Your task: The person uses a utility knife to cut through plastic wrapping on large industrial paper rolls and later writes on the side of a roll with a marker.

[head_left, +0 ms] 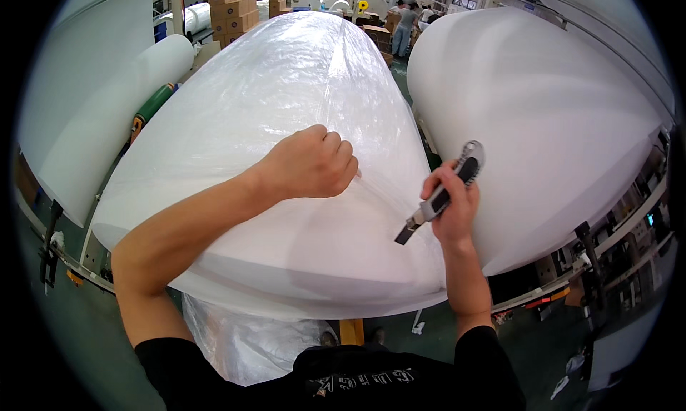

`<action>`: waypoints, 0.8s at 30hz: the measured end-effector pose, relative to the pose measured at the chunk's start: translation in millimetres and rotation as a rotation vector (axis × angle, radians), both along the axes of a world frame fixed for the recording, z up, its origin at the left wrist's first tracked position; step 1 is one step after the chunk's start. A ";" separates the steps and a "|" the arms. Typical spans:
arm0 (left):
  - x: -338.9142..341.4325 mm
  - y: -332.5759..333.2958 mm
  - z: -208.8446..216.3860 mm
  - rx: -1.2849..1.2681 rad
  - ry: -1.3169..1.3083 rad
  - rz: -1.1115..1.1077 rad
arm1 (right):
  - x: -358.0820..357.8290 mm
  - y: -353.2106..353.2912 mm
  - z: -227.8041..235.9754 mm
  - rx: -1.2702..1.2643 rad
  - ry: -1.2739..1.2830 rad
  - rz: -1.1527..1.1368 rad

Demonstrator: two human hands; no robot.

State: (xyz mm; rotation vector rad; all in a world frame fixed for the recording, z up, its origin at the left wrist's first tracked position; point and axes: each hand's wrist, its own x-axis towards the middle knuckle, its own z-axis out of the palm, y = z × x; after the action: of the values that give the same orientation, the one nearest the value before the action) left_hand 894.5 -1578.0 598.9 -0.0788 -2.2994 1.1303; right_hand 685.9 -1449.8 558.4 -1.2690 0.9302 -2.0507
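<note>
A huge white roll [336, 261] lies lengthwise in front of me. Clear plastic film [307, 68] covers its far part, while the near end looks bare. Above the middle of the roll, my left hand [314, 161] is closed in a fist on the film, which creases away from it toward the right. My right hand [457, 204] grips a grey and black utility knife [432, 207] by its handle, over the roll's right side. The dark blade end points down and left, apart from the white surface as far as I can tell.
Another white roll [529, 125] stands close on the right, and a narrower one [136, 82] on the left beside a green cylinder [153, 102]. Loose clear film [250, 339] hangs below the near end. Cardboard boxes [232, 14] and a person [406, 28] are farther off.
</note>
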 end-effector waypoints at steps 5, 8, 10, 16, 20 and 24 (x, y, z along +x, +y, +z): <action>6.7 11.1 11.3 -0.043 -0.048 0.089 | -1.4 -101.9 -0.3 0.041 -0.001 -0.204; 10.9 -0.7 31.9 0.095 0.206 -0.048 | -50.1 -175.7 50.4 0.012 0.097 -0.660; 23.4 -10.1 34.7 0.178 0.204 0.131 | -72.1 -182.2 71.9 -0.030 -0.098 -0.478; 34.6 -42.2 45.1 0.527 0.262 0.638 | -86.1 -84.8 44.8 0.294 0.457 -0.091; 29.0 -41.1 46.3 0.710 0.204 0.822 | -101.4 -29.4 -22.1 0.589 0.777 -0.209; 22.4 -29.5 37.9 0.672 0.159 0.585 | -110.0 -3.4 -93.1 0.713 0.950 -0.381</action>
State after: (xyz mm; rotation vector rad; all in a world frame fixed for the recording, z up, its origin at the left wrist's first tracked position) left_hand 917.0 -1607.6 636.8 0.9484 -2.4905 0.5111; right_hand 575.8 -1453.3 465.3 -1.6912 2.2047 -1.0194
